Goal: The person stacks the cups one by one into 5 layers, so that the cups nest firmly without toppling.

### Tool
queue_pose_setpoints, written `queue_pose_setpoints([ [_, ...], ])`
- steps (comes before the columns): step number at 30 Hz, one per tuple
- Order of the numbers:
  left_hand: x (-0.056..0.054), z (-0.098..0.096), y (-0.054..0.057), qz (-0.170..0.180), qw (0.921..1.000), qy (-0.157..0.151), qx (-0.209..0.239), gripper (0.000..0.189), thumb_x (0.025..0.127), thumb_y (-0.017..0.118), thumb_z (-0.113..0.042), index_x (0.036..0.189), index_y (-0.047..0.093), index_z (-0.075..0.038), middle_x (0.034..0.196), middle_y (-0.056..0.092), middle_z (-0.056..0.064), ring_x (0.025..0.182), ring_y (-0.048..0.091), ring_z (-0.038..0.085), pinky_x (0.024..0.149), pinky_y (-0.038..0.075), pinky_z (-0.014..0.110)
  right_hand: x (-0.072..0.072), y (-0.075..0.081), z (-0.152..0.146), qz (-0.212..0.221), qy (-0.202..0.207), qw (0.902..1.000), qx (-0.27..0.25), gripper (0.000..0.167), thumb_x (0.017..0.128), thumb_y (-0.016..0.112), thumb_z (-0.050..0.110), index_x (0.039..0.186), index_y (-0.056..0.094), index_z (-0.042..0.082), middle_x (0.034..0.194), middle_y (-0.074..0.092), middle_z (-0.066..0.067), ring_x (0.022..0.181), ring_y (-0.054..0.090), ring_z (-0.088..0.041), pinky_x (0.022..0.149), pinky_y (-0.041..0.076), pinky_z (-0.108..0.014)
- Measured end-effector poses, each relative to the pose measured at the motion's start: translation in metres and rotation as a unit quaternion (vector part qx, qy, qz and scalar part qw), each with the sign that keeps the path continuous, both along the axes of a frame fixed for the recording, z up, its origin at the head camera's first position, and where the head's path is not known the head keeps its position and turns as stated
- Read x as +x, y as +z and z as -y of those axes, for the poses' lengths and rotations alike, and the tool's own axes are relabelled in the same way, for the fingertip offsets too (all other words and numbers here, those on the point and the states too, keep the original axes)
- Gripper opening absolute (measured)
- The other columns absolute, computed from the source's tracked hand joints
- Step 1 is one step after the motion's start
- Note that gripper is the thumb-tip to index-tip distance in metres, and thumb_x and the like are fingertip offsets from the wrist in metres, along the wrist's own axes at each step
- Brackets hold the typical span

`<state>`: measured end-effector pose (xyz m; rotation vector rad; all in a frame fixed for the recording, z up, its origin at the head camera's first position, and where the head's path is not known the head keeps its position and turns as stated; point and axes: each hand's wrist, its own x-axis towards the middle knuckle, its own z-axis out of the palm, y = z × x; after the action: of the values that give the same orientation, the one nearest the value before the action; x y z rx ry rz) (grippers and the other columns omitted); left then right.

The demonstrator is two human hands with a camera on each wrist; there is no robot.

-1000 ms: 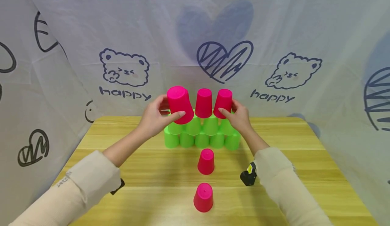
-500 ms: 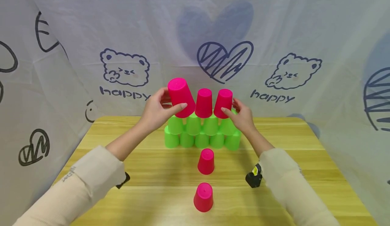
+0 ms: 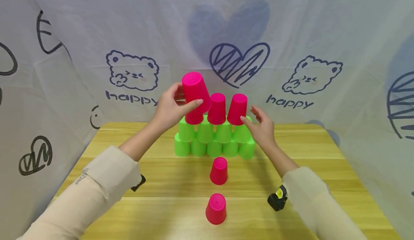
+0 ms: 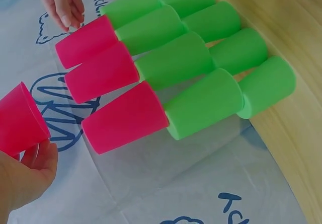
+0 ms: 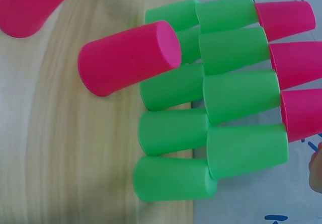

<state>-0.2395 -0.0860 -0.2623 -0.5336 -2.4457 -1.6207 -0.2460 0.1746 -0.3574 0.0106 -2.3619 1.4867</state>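
Note:
My left hand (image 3: 170, 107) grips an upside-down pink cup (image 3: 195, 89), slightly tilted, thumb across its front. The left wrist view shows this held cup (image 4: 17, 121) apart from the stack. Upside-down green cups (image 3: 214, 148) stand in two rows, the upper row (image 3: 205, 131) bridging the lower. On top sit three upside-down pink cups: a left one (image 3: 194, 118) partly hidden behind the held cup, a middle one (image 3: 216, 109) and a right one (image 3: 237, 109). My right hand (image 3: 262, 127) is beside the right pink cup, fingers spread and the thumb tip overlapping its edge in the head view.
Two more upside-down pink cups stand on the wooden table (image 3: 161, 182) in front of the stack, a farther one (image 3: 219, 171) and a nearer one (image 3: 216, 209). A printed cloth (image 3: 181, 35) hangs close behind the stack.
My left hand has lifted its cup up and slightly right, uncovering the left pink cup of the top row. My right hand has loosened from the right pink cup and drawn back rightward.

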Motion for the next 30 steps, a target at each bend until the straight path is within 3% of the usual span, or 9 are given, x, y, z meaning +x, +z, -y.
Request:
queue_pose_setpoints([
  [12,-0.009,-0.008,0.006,0.011,0.9998,0.014,-0.002,0.053,0.082,0.069,-0.022,0.126,0.047,-0.003,0.118,0.058,0.014,0.105,0.057,0.027,0.089,0.052,0.039,0.026,-0.021,0.006,-0.042,-0.029,0.9978,-0.042,0.05,0.082,0.069,0.008,0.125,0.05,-0.009,0.125,0.055,-0.026,0.119,0.051,-0.034,0.105,0.04,-0.039],
  [30,-0.019,-0.022,0.006,0.01,0.9997,0.022,0.006,0.055,0.082,0.07,-0.025,0.128,0.047,-0.006,0.12,0.058,0.012,0.105,0.058,0.026,0.089,0.052,0.037,0.057,-0.074,0.007,0.0,0.051,0.9983,-0.028,0.053,0.081,0.071,0.01,0.127,0.05,-0.007,0.127,0.055,-0.024,0.12,0.051,-0.032,0.104,0.041,-0.04],
])
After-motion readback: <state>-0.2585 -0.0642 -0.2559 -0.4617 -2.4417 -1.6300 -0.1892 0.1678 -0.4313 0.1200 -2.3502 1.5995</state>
